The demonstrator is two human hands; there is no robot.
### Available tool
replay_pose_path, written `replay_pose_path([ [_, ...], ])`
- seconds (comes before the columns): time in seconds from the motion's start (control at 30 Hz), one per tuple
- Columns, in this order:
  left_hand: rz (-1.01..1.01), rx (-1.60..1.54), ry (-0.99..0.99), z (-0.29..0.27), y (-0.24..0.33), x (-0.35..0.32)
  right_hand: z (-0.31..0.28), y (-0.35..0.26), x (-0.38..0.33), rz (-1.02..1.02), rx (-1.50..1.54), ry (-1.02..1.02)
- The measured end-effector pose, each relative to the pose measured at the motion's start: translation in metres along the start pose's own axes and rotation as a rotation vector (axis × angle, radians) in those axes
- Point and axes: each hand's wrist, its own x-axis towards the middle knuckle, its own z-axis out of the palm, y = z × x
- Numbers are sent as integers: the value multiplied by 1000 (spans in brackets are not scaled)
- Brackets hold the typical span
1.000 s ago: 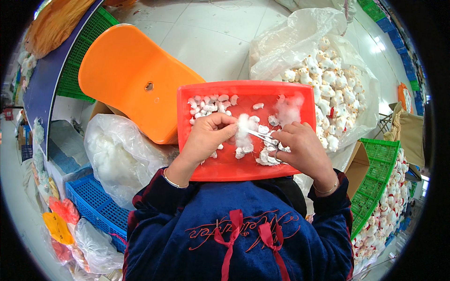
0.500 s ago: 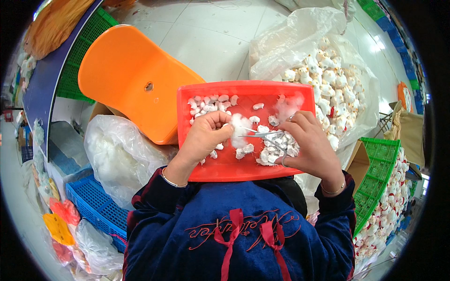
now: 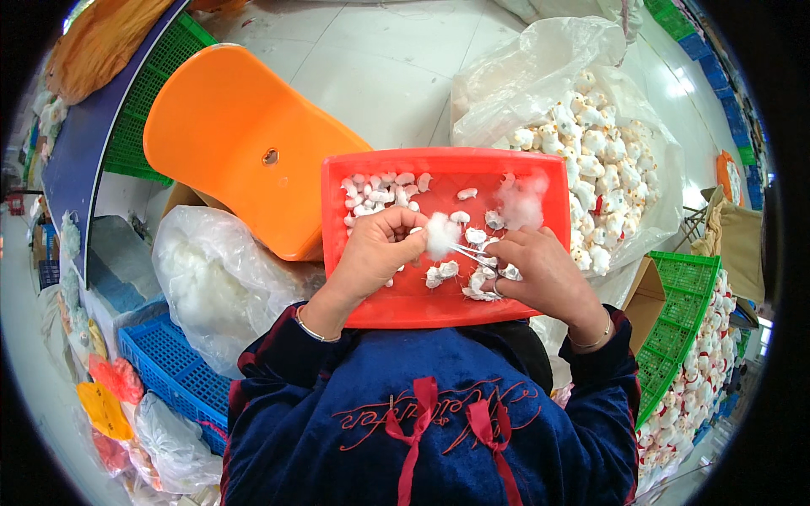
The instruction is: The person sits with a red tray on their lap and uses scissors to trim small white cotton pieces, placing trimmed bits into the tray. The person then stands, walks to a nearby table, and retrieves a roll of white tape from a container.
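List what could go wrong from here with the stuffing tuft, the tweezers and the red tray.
1. The tweezers in the right hand point at the left hand, whose fingertips pinch the white stuffing tuft; a slip might jab a finger.
2. The red tray seems to rest on the person's lap, so a shift could tip the small white pieces off.
3. The loose fluff lies unsecured and might drift away.

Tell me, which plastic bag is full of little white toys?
The big clear bag behind the red tray, toward the right, open with small white toys showing. The bag at the left holds only white fluff.
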Motion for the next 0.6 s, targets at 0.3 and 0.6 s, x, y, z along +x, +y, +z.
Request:
replay_pose_path([
  [0.3, 354, 377, 39, 1, 9, -9, -20, -3, 4, -86, -35, 137],
  [0.6, 94, -40, 90, -4, 2, -9, -8, -2, 2, 25, -97, 41],
])
